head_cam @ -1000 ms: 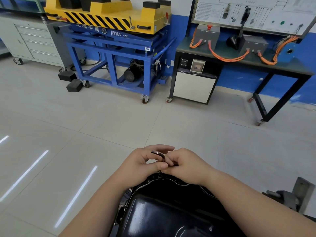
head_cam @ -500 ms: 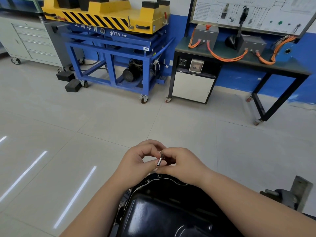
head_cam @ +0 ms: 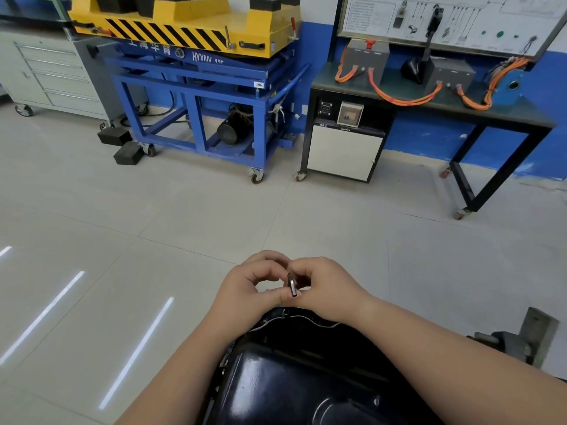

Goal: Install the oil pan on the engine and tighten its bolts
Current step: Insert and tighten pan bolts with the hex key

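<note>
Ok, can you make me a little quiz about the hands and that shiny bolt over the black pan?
1. True or false: the bolt is already screwed into the oil pan.
2. What colour are the cables on the bench at the back? A green, B orange, C white.
3. In a few words: what is holding the bolt?

Key
1. False. It is held in the air just above the pan's far rim.
2. B.
3. The left hand and the right hand pinch it together between their fingertips.
</note>
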